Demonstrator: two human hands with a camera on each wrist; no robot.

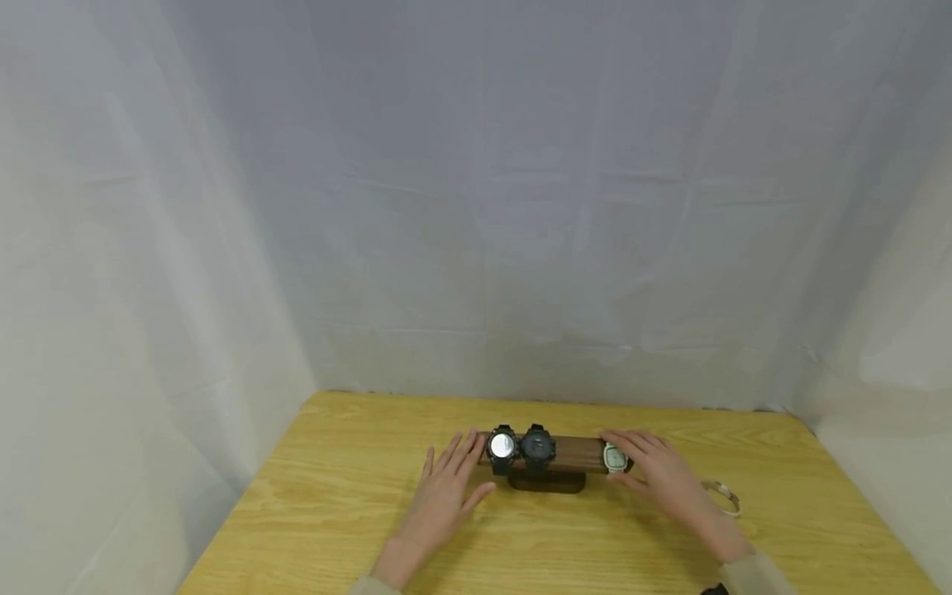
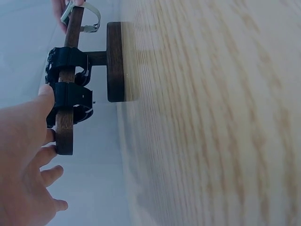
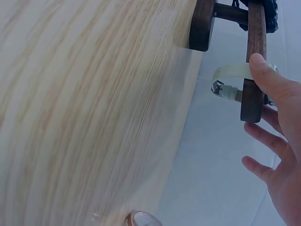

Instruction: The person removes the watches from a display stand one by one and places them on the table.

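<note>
A dark wooden watch stand (image 1: 578, 454), a bar raised on a short base, stands upright on the table. Two black watches (image 2: 70, 96) wrap the bar side by side toward its left end. At the right end sits a watch with a white strap (image 3: 233, 71) and a squarish pale face. My right hand (image 1: 665, 479) pinches this white watch, thumb at the near side and fingers over the far side. Beside the left end, my left hand (image 1: 439, 500) has its fingers spread and loosely extended, fingertips right at the bar and thumb apart.
Right of the stand, another light-banded watch (image 1: 723, 496) lies on the wooden table (image 1: 312, 521). Pale cloth (image 1: 476, 207) hangs behind the table's far edge and along both sides. Something dark shows by the right sleeve (image 1: 754, 574).
</note>
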